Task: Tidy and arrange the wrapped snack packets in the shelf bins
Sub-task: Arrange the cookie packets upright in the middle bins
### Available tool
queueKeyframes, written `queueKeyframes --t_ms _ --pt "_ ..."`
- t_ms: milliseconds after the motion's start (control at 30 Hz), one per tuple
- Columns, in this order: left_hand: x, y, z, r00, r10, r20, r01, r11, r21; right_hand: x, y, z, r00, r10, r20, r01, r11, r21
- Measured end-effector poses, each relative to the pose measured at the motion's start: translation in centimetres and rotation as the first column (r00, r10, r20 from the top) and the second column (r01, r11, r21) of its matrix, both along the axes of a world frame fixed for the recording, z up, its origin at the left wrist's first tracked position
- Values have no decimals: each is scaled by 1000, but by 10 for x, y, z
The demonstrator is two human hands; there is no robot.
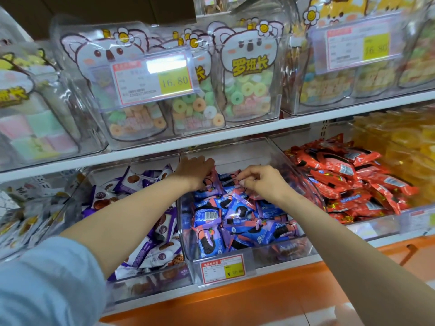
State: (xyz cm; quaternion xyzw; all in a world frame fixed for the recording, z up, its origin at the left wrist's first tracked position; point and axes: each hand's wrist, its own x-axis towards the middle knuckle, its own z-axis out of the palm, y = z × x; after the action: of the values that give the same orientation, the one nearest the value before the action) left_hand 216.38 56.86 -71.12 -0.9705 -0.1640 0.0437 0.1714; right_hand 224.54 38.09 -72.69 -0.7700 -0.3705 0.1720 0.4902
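A clear plastic bin (237, 276) in the middle of the lower shelf holds several blue and pink wrapped snack packets (235, 215) in a loose heap. My left hand (195, 171) reaches deep into the back of this bin, fingers curled over a pink packet (213, 184) near the rear wall. My right hand (263, 182) hovers over the back of the same heap and pinches the edge of a pink and blue packet (231, 178) between thumb and fingers. The packets under both palms are hidden.
A bin of purple and white packets (150, 243) stands to the left, a bin of red packets (353, 182) to the right, yellow sweets (400, 142) beyond. The shelf above (211, 140) carries clear boxes of ring candy with price tags. An orange ledge (259, 300) runs below.
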Motion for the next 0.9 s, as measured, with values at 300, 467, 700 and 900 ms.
queueKeyframes --t_ms 300,467,700,900 --pt "12 1 0 913 -373 -168 381 925 17 2 1 1 999 -25 -38 23 999 -39" --pt "28 0 -5 857 -303 -416 352 935 44 4 0 -1 998 -34 -62 33 999 -20" --pt "33 10 -6 861 -181 -476 246 966 78 5 -3 -2 998 -9 -62 9 1000 2" --pt "29 13 -7 859 -237 -454 271 963 9 8 -4 -10 994 6 107 -3 1000 -27"
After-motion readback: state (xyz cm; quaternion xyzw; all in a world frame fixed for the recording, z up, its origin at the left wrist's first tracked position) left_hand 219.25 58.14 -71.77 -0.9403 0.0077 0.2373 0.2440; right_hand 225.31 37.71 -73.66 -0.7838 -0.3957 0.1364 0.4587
